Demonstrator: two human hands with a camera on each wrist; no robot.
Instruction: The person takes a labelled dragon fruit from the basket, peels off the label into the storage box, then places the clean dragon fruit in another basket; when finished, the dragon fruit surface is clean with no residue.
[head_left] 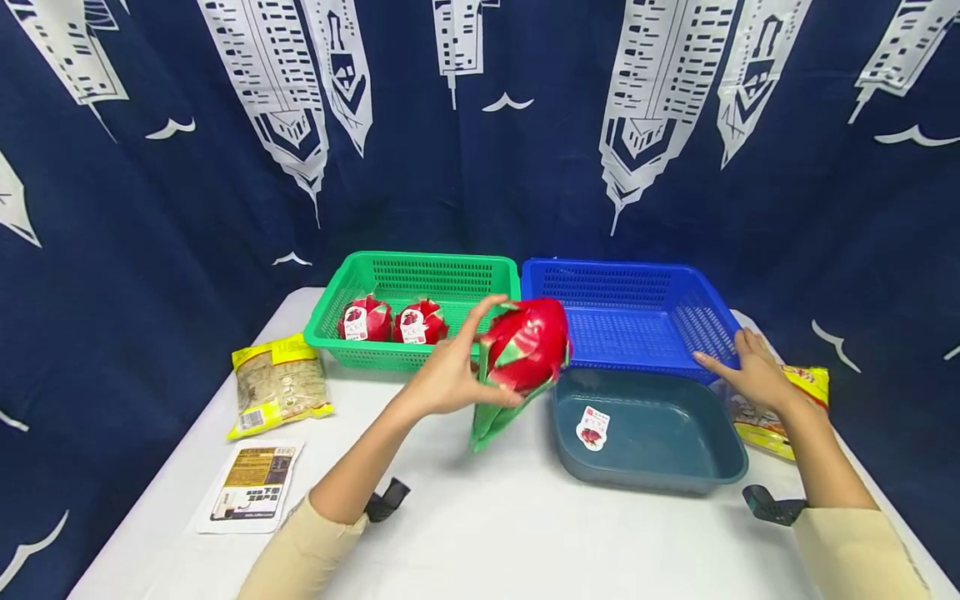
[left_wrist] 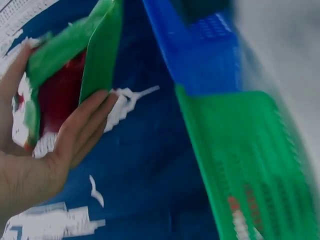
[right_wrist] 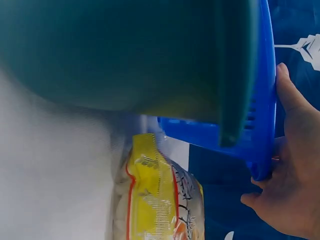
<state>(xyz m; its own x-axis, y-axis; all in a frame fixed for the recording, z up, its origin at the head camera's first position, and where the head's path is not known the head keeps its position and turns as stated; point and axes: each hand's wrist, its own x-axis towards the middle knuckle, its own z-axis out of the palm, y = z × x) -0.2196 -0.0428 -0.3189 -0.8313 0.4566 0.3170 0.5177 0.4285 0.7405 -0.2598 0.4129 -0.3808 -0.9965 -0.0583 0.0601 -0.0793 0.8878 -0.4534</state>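
My left hand (head_left: 453, 373) grips a red dragon fruit (head_left: 528, 343) with green leaves, held above the table between the green basket (head_left: 352, 352) and a dark teal tray (head_left: 660, 437). In the left wrist view the fingers (left_wrist: 80, 130) curl round the fruit (left_wrist: 57, 92). Two more dragon fruits (head_left: 365, 321) (head_left: 420, 322) lie in the green basket. My right hand (head_left: 750, 373) rests with spread fingers on the front right corner of the empty blue basket (head_left: 637, 333). The right wrist view shows that hand (right_wrist: 295, 175) against the basket's corner (right_wrist: 260, 120).
A fruit sticker (head_left: 592, 427) lies in the teal tray. At the left are a yellow snack packet (head_left: 279, 385) and a white packet (head_left: 253, 485). Another yellow packet (head_left: 783, 421) lies under my right wrist. A dark blue curtain hangs behind the white table.
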